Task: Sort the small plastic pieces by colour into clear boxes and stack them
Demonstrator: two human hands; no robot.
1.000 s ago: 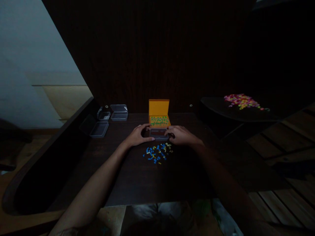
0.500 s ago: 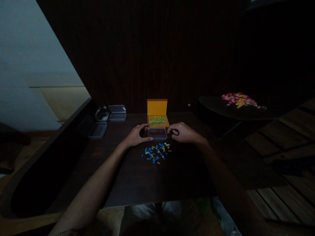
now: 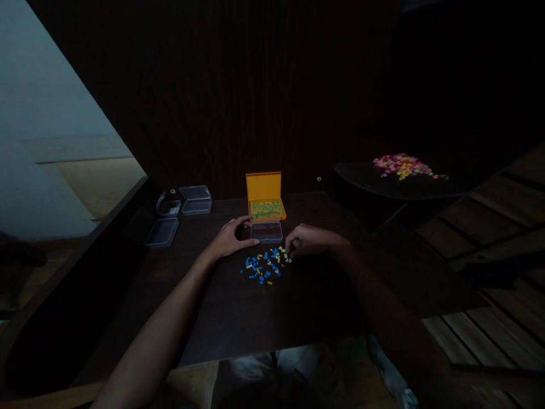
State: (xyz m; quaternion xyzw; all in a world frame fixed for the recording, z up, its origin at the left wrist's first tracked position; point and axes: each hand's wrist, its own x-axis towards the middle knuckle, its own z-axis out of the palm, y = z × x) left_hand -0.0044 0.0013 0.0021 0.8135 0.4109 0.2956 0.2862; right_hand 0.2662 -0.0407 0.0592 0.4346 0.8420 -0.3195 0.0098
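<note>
A small clear plastic box (image 3: pixel 267 233) lies on the dark table. My left hand (image 3: pixel 230 237) curves around its left side, with thumb at the near corner and fingers at the far one, gripping it. Just nearer me is a scatter of small blue, yellow and pale building bricks (image 3: pixel 261 268). My right hand (image 3: pixel 309 240) is closed, its fingertips down at the pale bricks on the pile's right edge. Whatever those fingers pinch is hidden. Behind the clear box stands an open yellow box (image 3: pixel 264 186) with green pieces showing in its lower half.
Several clear plastic cases (image 3: pixel 197 205) sit at the table's back left, beside a raised side panel (image 3: pixel 85 272). On a dark curved shelf (image 3: pixel 361 179) at the right lies a heap of pink, red and yellow pieces (image 3: pixel 402 166). A dark board rises behind.
My right hand has moved from beside the clear box toward me, down to the pale bricks. My left hand keeps its place at the box. The whole view has shifted slightly.
</note>
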